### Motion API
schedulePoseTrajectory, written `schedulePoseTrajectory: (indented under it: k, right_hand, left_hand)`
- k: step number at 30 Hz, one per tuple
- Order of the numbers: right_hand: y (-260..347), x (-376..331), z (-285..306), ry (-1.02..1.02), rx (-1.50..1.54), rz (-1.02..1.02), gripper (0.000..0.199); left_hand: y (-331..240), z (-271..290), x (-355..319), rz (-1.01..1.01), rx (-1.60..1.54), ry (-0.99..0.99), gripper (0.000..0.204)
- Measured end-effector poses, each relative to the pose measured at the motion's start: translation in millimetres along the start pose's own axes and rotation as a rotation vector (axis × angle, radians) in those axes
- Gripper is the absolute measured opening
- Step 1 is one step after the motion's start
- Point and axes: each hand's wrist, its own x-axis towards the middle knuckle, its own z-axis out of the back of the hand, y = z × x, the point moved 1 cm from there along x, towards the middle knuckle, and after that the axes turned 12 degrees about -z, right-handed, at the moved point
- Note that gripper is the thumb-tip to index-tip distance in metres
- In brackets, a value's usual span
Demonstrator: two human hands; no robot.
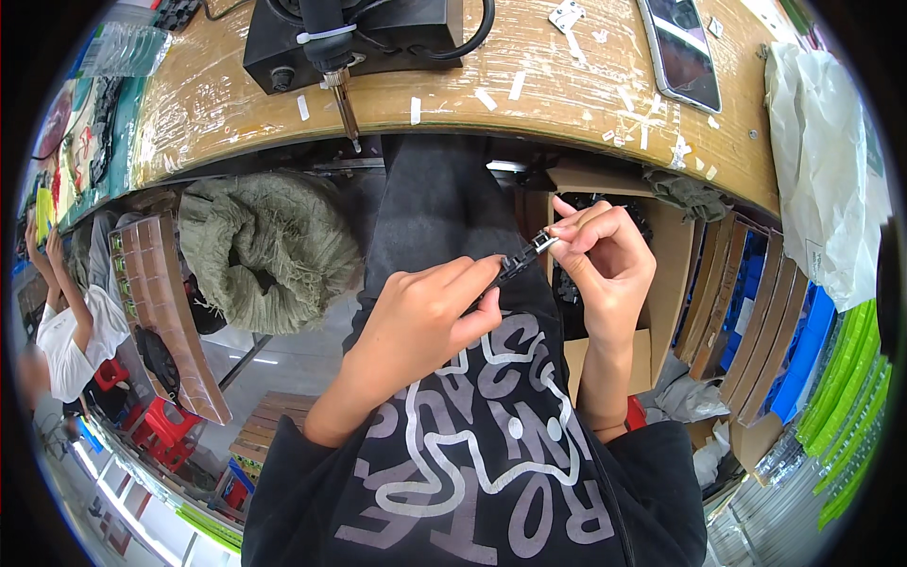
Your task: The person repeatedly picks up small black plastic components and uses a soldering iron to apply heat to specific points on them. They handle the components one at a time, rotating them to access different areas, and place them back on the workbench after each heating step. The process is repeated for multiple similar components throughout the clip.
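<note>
Above my lap, both hands meet over a small black plastic part (516, 265). My left hand (416, 312) is closed around its near end, thumb and fingers pinching it. My right hand (609, 255) pinches the far end between thumb and forefinger, where a small silvery piece shows; the fingertips hide whether it is separate. At the table's front edge, beyond my hands, a soldering iron (342, 94) points down, its tip past the edge.
A black box-shaped unit (406, 38) with cables and a phone (682, 52) lie on the wooden table (529, 104) among white scraps. Below are a green-grey sack (265, 250) at left and an open cardboard box (666, 293) at right. Another person (80, 331) works at far left.
</note>
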Motion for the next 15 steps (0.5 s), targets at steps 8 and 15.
schedulePoseTrajectory:
  k: [8, 15]
  right_hand:
    - [6.5, 1.7, 1.4, 0.047, -0.095, -0.103, 0.027]
    - [6.8, 3.0, 0.1, 0.064, -0.065, -0.128, 0.027]
  left_hand:
    - [-0.4, 4.4, -0.4, 0.055, -0.016, 0.076, 0.02]
    - [2.0, 4.7, -2.3, 0.056, -0.059, 0.061, 0.021]
